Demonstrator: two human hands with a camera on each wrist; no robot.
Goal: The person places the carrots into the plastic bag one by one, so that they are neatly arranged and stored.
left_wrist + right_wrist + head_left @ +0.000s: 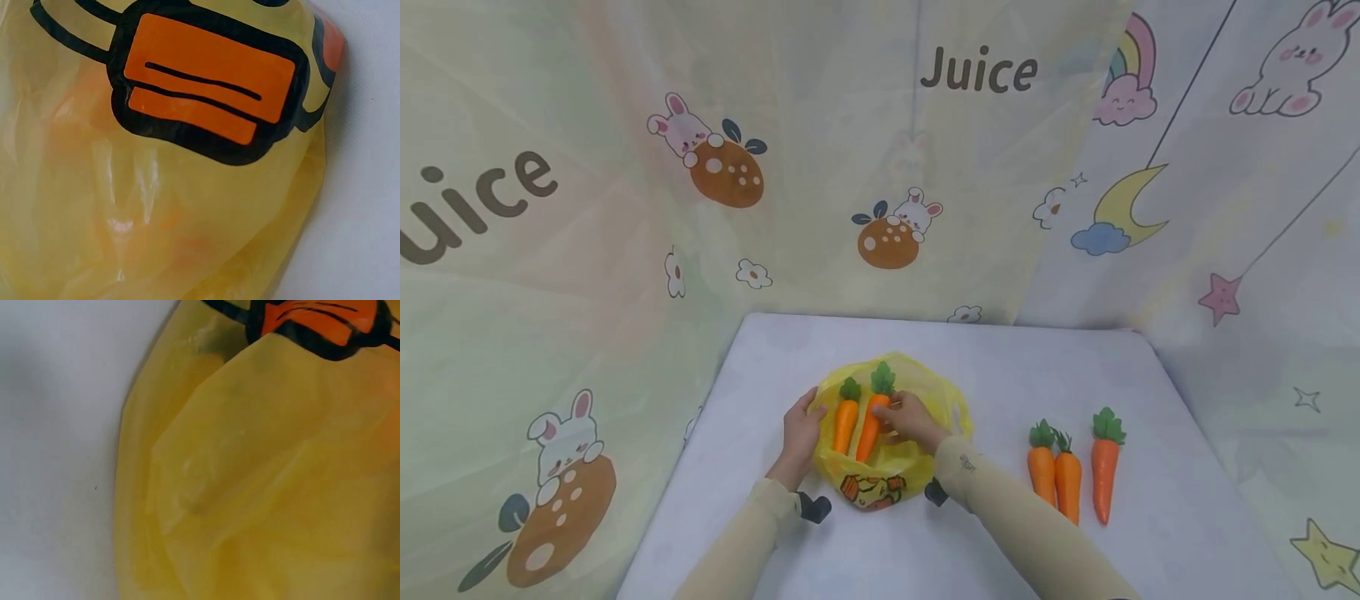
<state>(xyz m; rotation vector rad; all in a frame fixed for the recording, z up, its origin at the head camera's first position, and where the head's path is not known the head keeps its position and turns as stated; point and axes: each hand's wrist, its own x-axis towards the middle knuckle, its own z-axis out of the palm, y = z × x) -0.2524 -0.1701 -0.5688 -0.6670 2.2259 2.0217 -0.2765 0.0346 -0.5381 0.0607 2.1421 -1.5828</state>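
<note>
A yellow plastic bag [917, 379] lies spread on the table, its printed side toward the near edge; the bag [125, 206] fills most of the left wrist view and the bag [262, 475] most of the right. Two carrots with green tops, a left one [846, 425] and a right one [869, 429], lie within the bag's opening. The right hand [916, 418] pinches the right carrot near its top. At the bag's left rim, the left hand [802, 429] holds the edge with thumb and fingers. Neither wrist view shows fingers.
To the right on the white table [970, 542] lie three more carrots: two side by side, one [1042, 471] touching another [1068, 483], and a third [1104, 479] a little apart. Printed curtains [820, 108] stand behind and at both sides.
</note>
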